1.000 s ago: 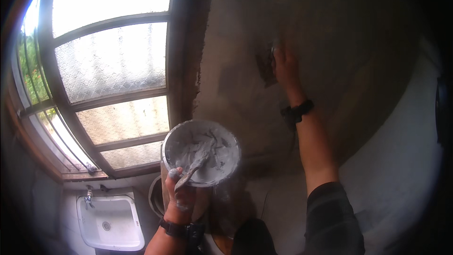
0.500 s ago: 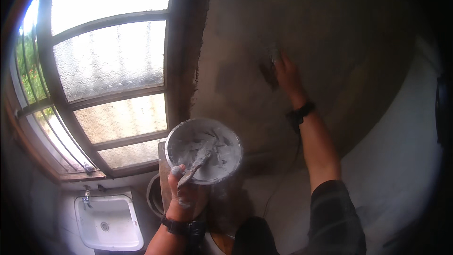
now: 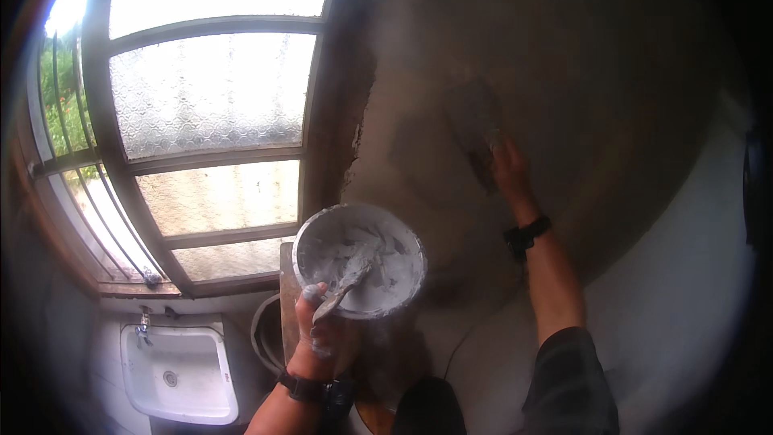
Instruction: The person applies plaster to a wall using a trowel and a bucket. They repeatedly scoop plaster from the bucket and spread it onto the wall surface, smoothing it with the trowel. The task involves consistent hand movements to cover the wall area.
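Observation:
My left hand (image 3: 312, 330), closed with the thumb at the rim, supports a round bucket (image 3: 316, 235) of greyish-white paste. A putty-smeared spatula (image 3: 354, 275) leans in the paste, its handle coming out over the rim by my left thumb. Pale paste is smeared on that thumb and wrist. Out in front, my right hand (image 3: 510, 167) is closed on a trowel (image 3: 473, 113), which is up against the dim grey wall (image 3: 411, 133). Shadow blurs the trowel's outline and my right fingers.
To the left is a barred window (image 3: 213, 97) with patterned panes and a dark frame. A white sink (image 3: 177, 370) with a tap (image 3: 143, 326) sits at lower left. Beside the bucket are a wooden surface (image 3: 288, 290) and a round container (image 3: 262, 330). A thin cable (image 3: 459, 346) hangs below.
My right hand has come lower along the wall, and more of the trowel's long shape shows. The view has shifted slightly; my left hand still holds the bucket.

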`<control>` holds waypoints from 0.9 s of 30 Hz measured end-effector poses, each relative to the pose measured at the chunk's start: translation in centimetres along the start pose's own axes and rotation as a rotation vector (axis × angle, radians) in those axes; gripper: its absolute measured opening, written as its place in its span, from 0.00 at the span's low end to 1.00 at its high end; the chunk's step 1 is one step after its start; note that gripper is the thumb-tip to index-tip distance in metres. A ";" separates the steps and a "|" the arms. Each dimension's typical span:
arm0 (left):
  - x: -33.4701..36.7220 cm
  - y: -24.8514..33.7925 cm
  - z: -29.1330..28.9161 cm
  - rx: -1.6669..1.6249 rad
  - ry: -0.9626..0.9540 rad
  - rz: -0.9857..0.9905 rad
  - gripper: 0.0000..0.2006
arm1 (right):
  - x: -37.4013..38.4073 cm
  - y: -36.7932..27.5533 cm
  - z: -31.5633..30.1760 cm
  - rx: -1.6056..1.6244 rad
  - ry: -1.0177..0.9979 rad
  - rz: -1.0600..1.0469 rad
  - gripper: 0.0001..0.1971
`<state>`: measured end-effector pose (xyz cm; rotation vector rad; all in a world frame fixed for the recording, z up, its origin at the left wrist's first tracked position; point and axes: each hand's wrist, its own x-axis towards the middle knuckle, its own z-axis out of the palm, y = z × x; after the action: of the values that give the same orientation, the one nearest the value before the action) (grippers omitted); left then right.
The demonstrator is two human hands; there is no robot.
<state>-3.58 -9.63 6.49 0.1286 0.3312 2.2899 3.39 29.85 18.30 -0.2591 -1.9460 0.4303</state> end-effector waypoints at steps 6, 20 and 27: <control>0.6 0.5 -2.3 0.067 0.006 0.102 0.23 | 1.2 -8.5 -1.1 0.139 -0.424 0.232 0.17; 1.5 0.3 -4.8 0.274 0.130 0.110 0.14 | -5.9 -14.6 -0.7 -0.534 -0.739 -0.906 0.26; 0.9 0.2 -3.5 0.795 -0.285 0.501 0.29 | -7.9 -14.0 0.2 -0.512 -1.112 -0.637 0.24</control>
<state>-5.03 -9.75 3.14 1.0234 1.1421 2.4288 6.56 14.16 17.34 0.3788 -3.0371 -0.4812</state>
